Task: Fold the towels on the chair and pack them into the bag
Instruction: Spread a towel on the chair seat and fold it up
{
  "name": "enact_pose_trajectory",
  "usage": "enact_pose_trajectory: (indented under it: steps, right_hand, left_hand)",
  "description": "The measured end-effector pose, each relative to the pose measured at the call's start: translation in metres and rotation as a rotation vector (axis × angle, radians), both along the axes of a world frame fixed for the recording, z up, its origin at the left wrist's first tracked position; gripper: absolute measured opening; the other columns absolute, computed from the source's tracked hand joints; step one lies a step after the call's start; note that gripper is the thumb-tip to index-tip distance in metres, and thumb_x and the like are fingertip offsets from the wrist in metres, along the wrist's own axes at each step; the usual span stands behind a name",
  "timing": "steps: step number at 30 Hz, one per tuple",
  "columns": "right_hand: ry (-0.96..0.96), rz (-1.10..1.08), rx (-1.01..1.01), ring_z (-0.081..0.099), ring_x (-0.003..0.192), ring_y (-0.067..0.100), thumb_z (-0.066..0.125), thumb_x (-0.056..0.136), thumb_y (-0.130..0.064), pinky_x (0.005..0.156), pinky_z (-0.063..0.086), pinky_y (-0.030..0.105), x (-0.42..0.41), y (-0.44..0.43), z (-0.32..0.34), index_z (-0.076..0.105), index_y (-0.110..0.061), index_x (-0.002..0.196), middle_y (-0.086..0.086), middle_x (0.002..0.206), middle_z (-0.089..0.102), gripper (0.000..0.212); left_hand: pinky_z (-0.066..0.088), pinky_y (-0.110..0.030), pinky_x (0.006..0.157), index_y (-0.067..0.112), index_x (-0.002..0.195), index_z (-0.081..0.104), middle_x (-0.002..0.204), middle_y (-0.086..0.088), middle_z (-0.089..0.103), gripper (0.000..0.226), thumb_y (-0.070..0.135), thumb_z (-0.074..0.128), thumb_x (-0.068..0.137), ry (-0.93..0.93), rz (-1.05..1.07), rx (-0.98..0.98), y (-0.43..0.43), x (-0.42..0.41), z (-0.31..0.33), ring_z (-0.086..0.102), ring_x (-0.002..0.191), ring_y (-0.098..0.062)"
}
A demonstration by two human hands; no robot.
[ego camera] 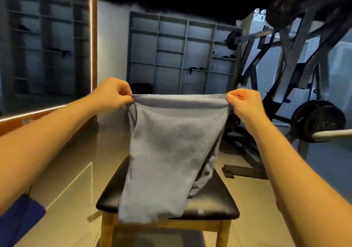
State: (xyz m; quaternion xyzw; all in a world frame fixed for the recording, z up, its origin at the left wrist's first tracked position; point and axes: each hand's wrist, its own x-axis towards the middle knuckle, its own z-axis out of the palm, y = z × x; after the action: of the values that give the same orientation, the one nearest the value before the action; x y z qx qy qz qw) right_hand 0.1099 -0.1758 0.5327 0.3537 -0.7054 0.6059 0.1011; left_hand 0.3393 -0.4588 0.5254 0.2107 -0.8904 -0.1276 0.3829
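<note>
- Grey terry towel (167, 142): held up at centre, its lower end draped on the black-cushioned wooden chair (215, 199) at 6 o'clock.
- Left hand (112, 92): the towel's 10 o'clock corner is pinched.
- Right hand (243, 104): the 2 o'clock corner is pinched.

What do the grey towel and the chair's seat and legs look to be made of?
Grey towel: soft matte cloth, likely terry or cotton; it drapes and creases.
Chair seat: black padded leather or vinyl, judging by its slight sheen.
Chair legs: light wood, possibly varnished.
</note>
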Motion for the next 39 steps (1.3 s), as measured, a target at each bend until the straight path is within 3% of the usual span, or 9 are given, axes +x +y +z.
enact_pose_trajectory:
  steps: [4, 8, 12, 18, 23, 25, 28, 34, 39]
  right_hand:
    - [-0.037, 0.078, 0.054, 0.053, 0.066, 0.009, 0.063, 0.098, -0.007, 0.044, 0.042, 0.01, 0.008, 0.014, 0.001, 0.071, -0.001, 0.101, 0.007, 0.082, 0.063, 0.01]
    - [-0.118, 0.526, 0.146, 0.057, 0.063, 0.006, 0.06, 0.099, -0.009, 0.053, 0.045, 0.015, 0.016, 0.038, 0.016, 0.067, -0.002, 0.093, 0.006, 0.081, 0.062, 0.011]
    - [0.104, 0.002, 0.281, 0.053, 0.06, 0.015, 0.062, 0.097, -0.01, 0.045, 0.042, 0.018, 0.014, 0.024, 0.012, 0.07, -0.007, 0.087, 0.008, 0.073, 0.06, 0.014]
    - [-0.007, 0.221, 0.045, 0.046, 0.05, 0.012, 0.063, 0.098, -0.007, 0.042, 0.036, 0.023, 0.008, 0.02, 0.006, 0.072, -0.001, 0.093, 0.009, 0.07, 0.06, 0.011]
    - [-0.157, 0.526, -0.045, 0.042, 0.052, 0.011, 0.054, 0.096, -0.002, 0.044, 0.033, 0.018, 0.004, 0.027, 0.005, 0.068, -0.009, 0.078, 0.002, 0.062, 0.052, 0.023]
    - [-0.241, 0.603, -0.122, 0.04, 0.05, 0.008, 0.049, 0.095, -0.003, 0.04, 0.031, 0.015, 0.007, 0.024, 0.006, 0.062, -0.009, 0.077, -0.001, 0.062, 0.048, 0.023]
    - [-0.32, 0.447, -0.136, 0.043, 0.051, 0.009, 0.052, 0.093, -0.005, 0.042, 0.037, 0.017, -0.007, 0.001, 0.0, 0.057, -0.011, 0.075, -0.001, 0.063, 0.049, 0.02]
    - [-0.419, -0.163, 0.253, 0.048, 0.05, 0.019, 0.064, 0.092, -0.008, 0.048, 0.041, 0.028, -0.076, -0.085, -0.08, 0.059, -0.011, 0.083, 0.009, 0.066, 0.056, 0.011]
    - [-0.591, -0.162, 0.302, 0.056, 0.035, 0.016, 0.057, 0.096, -0.005, 0.039, 0.041, 0.024, -0.114, -0.133, -0.159, 0.064, 0.003, 0.106, 0.021, 0.08, 0.075, 0.015]
  left_hand:
    - [0.048, -0.023, 0.064, 0.014, 0.088, 0.07, 0.085, -0.004, 0.069, 0.006, 0.016, 0.075, 0.091, -0.033, -0.009, 0.035, -0.001, 0.006, 0.002, 0.065, 0.083, -0.022]
    - [0.049, -0.023, 0.07, 0.013, 0.089, 0.074, 0.085, -0.004, 0.073, 0.006, 0.018, 0.077, 0.089, -0.02, -0.086, 0.159, -0.012, 0.021, 0.002, 0.067, 0.089, -0.021]
    - [0.054, -0.029, 0.079, 0.016, 0.09, 0.076, 0.084, 0.002, 0.075, 0.008, 0.024, 0.078, 0.087, -0.054, -0.171, 0.263, -0.017, 0.029, -0.005, 0.069, 0.094, -0.021]
    - [0.05, -0.026, 0.072, 0.011, 0.094, 0.074, 0.092, -0.008, 0.073, 0.01, 0.017, 0.078, 0.087, -0.003, -0.215, 0.349, -0.018, 0.037, -0.002, 0.066, 0.094, -0.024]
    - [0.055, -0.028, 0.082, 0.02, 0.092, 0.081, 0.096, -0.002, 0.075, 0.064, 0.065, 0.092, 0.047, 0.037, -0.358, 0.568, -0.029, 0.049, -0.002, 0.069, 0.092, -0.014]
    - [0.059, -0.025, 0.078, 0.019, 0.091, 0.08, 0.095, -0.002, 0.073, 0.039, 0.049, 0.087, 0.067, 0.143, -0.47, 0.709, -0.034, 0.043, -0.006, 0.069, 0.092, -0.014]
    - [0.059, -0.025, 0.078, 0.016, 0.098, 0.073, 0.096, -0.002, 0.07, 0.015, 0.02, 0.059, 0.098, 0.249, -0.447, 0.809, -0.039, 0.023, -0.012, 0.066, 0.097, -0.016]
    - [0.049, -0.034, 0.085, 0.009, 0.089, 0.078, 0.091, -0.004, 0.069, 0.004, 0.012, 0.077, 0.086, -0.033, 0.076, 0.628, -0.059, -0.055, -0.078, 0.06, 0.088, -0.016]
    - [0.045, -0.028, 0.05, -0.004, 0.09, 0.074, 0.071, -0.015, 0.07, 0.012, 0.008, 0.075, 0.089, -0.093, 0.276, 0.841, -0.099, -0.12, -0.156, 0.064, 0.06, -0.022]
